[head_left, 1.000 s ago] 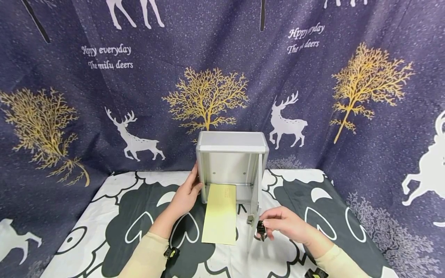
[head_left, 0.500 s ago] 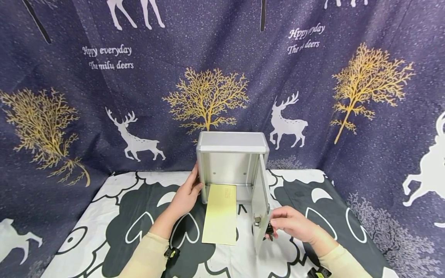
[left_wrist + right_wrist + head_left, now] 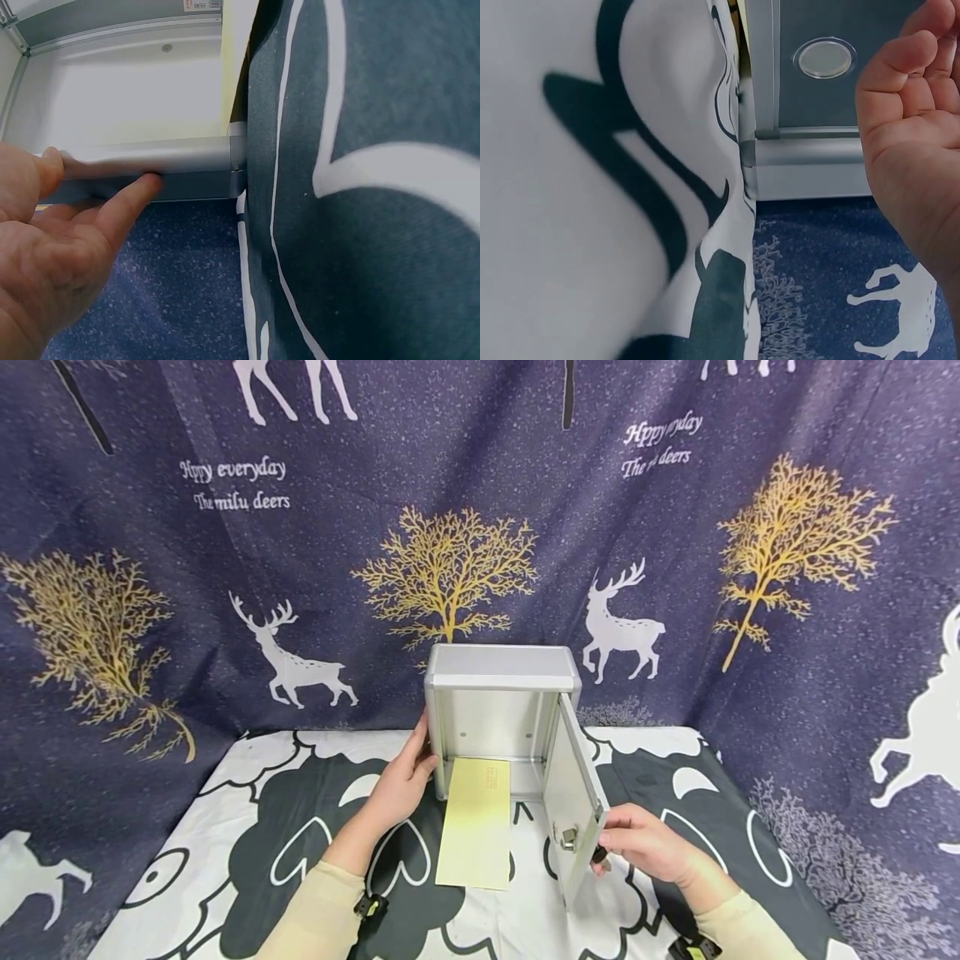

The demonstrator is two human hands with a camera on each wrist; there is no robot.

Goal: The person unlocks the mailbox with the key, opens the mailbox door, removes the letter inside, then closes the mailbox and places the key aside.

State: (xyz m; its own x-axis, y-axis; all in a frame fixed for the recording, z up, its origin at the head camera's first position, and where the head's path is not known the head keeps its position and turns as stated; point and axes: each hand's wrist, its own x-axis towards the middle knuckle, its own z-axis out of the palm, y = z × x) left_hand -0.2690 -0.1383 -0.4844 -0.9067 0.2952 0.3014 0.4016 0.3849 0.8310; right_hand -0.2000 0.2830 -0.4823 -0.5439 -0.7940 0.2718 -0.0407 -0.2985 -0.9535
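A silver metal box [image 3: 502,668] stands upright with its hinged door [image 3: 576,797] swung out to the right. My left hand [image 3: 400,789] holds the box's left side; in the left wrist view its thumb lies at the front rim and its fingers touch the outer wall. My right hand [image 3: 648,850] pinches black-headed keys [image 3: 598,853] at the door's outer face, mostly hidden behind the door edge. The lock's metal cam [image 3: 568,838] shows on the door's inside. A yellow envelope [image 3: 474,827] lies partly in the box and sticks out over its front.
The box stands on a table covered by a black-and-white patterned cloth [image 3: 480,935]. A dark blue curtain [image 3: 315,560] with deer and trees hangs close behind it.
My right hand has moved to the right with the keys, and the door has swung wider open. The left hand, the box and the envelope have stayed in place.
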